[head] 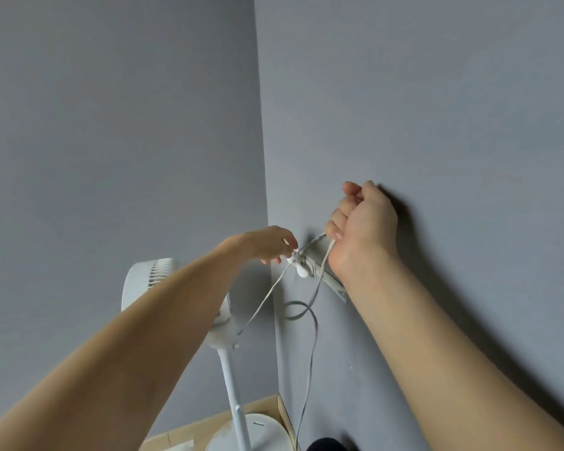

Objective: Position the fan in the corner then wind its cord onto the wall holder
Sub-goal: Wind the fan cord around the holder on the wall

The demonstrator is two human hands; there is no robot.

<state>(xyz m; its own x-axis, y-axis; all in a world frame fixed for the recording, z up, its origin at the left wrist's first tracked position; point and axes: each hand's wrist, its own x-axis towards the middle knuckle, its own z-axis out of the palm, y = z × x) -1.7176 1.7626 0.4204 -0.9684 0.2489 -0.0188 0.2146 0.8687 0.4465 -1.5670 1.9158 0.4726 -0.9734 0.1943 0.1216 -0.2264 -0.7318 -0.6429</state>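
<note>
Two hands are working at the cord (310, 336), which is hanging down the wall from the wall holder (319, 268) (just right of the corner). Right hand (363, 224) is curling around the cord just above the holder. Left hand (274, 244) is pinching it at the holder's left end, nearer the fan (222, 323) standing in the corner.

Pale wooden floor (176, 434) under the white fan's round base (254, 432) in the corner

Two bare forearms, sleeveless to the frame edge, left hand (267, 244) and right hand (363, 226) ungloved
</note>
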